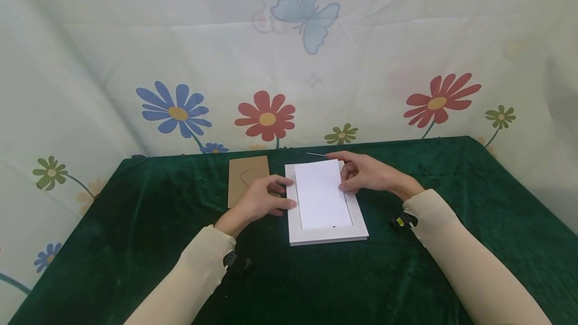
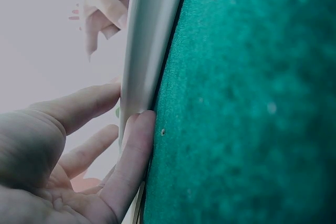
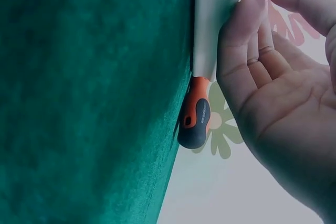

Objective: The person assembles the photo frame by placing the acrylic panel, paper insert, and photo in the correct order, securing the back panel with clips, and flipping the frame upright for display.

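Note:
A white picture frame (image 1: 328,236) lies on the green cloth with a plain white sheet (image 1: 319,194) over its middle. The sheet's upper end covers the frame's top rail. My left hand (image 1: 262,198) is at the frame's left side, thumb and forefinger touching its edge; in the left wrist view, one nearly straight finger (image 2: 137,153) lies against the frame's side. At the sheet's right edge, my right hand (image 1: 368,173) rests its thumb, with the forefinger stretched past the upper corner and the other fingers bent. Whether it pinches the sheet is unclear.
Left of the frame lies a brown backing board (image 1: 246,172), partly behind the left hand. A screwdriver (image 3: 195,114) with an orange and black handle lies beyond the frame; its thin metal shaft (image 1: 315,154) shows near the cloth's far edge. A flowered curtain (image 1: 217,54) hangs behind.

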Available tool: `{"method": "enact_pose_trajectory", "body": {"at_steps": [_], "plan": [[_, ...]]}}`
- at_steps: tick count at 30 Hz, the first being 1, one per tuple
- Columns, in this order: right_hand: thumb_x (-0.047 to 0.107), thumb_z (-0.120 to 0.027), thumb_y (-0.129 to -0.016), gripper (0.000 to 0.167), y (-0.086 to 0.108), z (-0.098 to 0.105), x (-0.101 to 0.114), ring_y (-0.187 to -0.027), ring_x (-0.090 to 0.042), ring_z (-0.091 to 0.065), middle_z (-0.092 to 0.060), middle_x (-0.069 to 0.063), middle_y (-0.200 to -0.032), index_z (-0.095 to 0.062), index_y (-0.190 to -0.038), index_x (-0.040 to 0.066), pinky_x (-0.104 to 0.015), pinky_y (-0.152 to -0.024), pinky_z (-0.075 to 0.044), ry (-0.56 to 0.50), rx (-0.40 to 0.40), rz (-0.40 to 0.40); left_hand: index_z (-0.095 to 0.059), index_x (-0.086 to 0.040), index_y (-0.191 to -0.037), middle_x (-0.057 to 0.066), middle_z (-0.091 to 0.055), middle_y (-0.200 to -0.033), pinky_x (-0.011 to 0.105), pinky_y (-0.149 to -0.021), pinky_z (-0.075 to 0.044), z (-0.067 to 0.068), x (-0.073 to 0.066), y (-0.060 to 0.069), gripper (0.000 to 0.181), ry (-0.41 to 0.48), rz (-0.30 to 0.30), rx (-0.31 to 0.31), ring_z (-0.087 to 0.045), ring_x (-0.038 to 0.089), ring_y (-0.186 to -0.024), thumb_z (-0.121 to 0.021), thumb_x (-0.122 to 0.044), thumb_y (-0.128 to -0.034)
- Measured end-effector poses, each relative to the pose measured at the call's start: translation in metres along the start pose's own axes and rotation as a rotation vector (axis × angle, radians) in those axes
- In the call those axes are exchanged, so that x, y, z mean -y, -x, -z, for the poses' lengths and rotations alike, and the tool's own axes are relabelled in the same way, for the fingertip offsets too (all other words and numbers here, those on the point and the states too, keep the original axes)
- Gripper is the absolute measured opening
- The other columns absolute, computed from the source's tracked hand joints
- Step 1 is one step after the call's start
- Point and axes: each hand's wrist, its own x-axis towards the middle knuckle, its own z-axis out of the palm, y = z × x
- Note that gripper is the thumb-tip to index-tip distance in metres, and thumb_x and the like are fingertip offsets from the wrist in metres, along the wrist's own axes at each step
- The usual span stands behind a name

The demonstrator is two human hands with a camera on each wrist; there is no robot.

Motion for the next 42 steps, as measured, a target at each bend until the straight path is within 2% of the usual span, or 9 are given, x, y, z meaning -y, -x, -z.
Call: {"method": "enact_pose_trajectory", "body": {"at_steps": [5, 14, 20, 26, 31, 35, 42], "plan": [[0.009, -0.080, -0.095, 0.087, 0.000, 0.000, -0.001, -0.081, -0.030, -0.064, -0.068, -0.011, -0.098, -0.032, -0.167, 0.012, -0.040, -0.080, -0.064, 0.000, -0.002, 0.041, -0.068, -0.005, -0.137, 0.019, -0.064, -0.121, 0.041, -0.077, -0.066, 0.000, 0.001, 0.000, 0.053, -0.003, -0.005, 0.001, -0.074, 0.030, -0.093, -0.088, -0.009, -0.0886], [0.014, -0.077, -0.098, 0.065, 0.001, -0.002, 0.000, -0.082, -0.027, -0.066, -0.067, -0.010, -0.098, -0.047, -0.155, 0.006, -0.039, -0.077, -0.063, 0.040, -0.030, 0.007, -0.068, -0.005, -0.137, 0.019, -0.064, -0.120, 0.041, -0.077, -0.066, 0.000, 0.002, 0.001, 0.052, -0.003, -0.004, 0.000, -0.074, 0.029, -0.092, -0.088, -0.010, -0.0886], [0.018, -0.065, -0.107, 0.043, -0.001, -0.004, 0.001, -0.088, -0.027, -0.066, -0.069, -0.013, -0.109, -0.060, -0.148, 0.004, -0.037, -0.081, -0.064, 0.061, -0.123, -0.056, -0.068, -0.005, -0.137, 0.019, -0.064, -0.121, 0.041, -0.078, -0.065, 0.001, 0.002, 0.001, 0.052, -0.006, -0.009, 0.003, -0.074, 0.029, -0.092, -0.088, -0.010, -0.0887], [0.009, -0.061, -0.108, 0.033, -0.003, -0.007, 0.002, -0.093, -0.028, -0.068, -0.068, -0.019, -0.129, -0.067, -0.139, 0.000, -0.037, -0.086, -0.064, 0.110, -0.222, -0.031, -0.068, -0.005, -0.137, 0.019, -0.064, -0.120, 0.040, -0.078, -0.066, 0.001, 0.003, 0.001, 0.052, -0.011, -0.011, 0.004, -0.074, 0.029, -0.092, -0.088, -0.011, -0.0888], [0.005, -0.064, -0.106, 0.031, -0.005, -0.009, 0.004, -0.091, -0.027, -0.067, -0.071, -0.016, -0.121, -0.069, -0.136, 0.002, -0.035, -0.083, -0.064, 0.148, -0.250, 0.000, -0.068, -0.005, -0.137, 0.018, -0.064, -0.120, 0.040, -0.078, -0.065, 0.001, 0.003, 0.001, 0.052, -0.010, -0.014, 0.007, -0.074, 0.029, -0.092, -0.088, -0.010, -0.0890], [0.004, -0.066, -0.104, 0.026, -0.005, -0.010, 0.005, -0.088, -0.027, -0.066, -0.070, -0.015, -0.112, -0.068, -0.129, -0.001, -0.036, -0.082, -0.064, 0.141, -0.266, 0.013, -0.067, -0.005, -0.137, 0.019, -0.064, -0.120, 0.040, -0.078, -0.065, 0.001, 0.002, 0.001, 0.052, -0.008, -0.015, 0.008, -0.073, 0.029, -0.092, -0.088, -0.010, -0.0891], [0.006, -0.068, -0.104, 0.020, -0.006, -0.011, 0.004, -0.090, -0.027, -0.066, -0.069, -0.015, -0.111, -0.066, -0.122, -0.001, -0.036, -0.084, -0.064, 0.135, -0.288, -0.013, -0.067, -0.005, -0.138, 0.019, -0.064, -0.120, 0.041, -0.078, -0.065, 0.001, 0.001, 0.001, 0.053, -0.004, -0.013, 0.007, -0.073, 0.030, -0.092, -0.088, -0.010, -0.0892]]}}
